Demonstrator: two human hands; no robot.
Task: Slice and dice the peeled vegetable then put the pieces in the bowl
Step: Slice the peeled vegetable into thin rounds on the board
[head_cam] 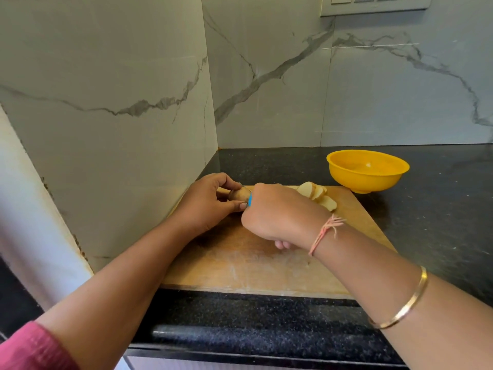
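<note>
A kitchen: a black speckled granite countertop (440,209) bears a wooden cutting board (240,263) under the grip and a round yellow plastic bowl (346,174) right of it; grey-veined marble-look wall tiles (266,76) and a pale socket panel (373,8) rise behind.

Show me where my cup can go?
Free: the cutting board's near half between the forearms, and the counter right of it, in front of the yellow bowl. Crowded: the board's far end, with left hand, right hand, potato and slices.

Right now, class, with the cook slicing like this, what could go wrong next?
1. The left hand pinches a small potato stub right beside the knife gripped by the right hand; fingertips may get nicked.
2. The slices lie near the cutting board's far edge and may slip onto the counter.
</note>
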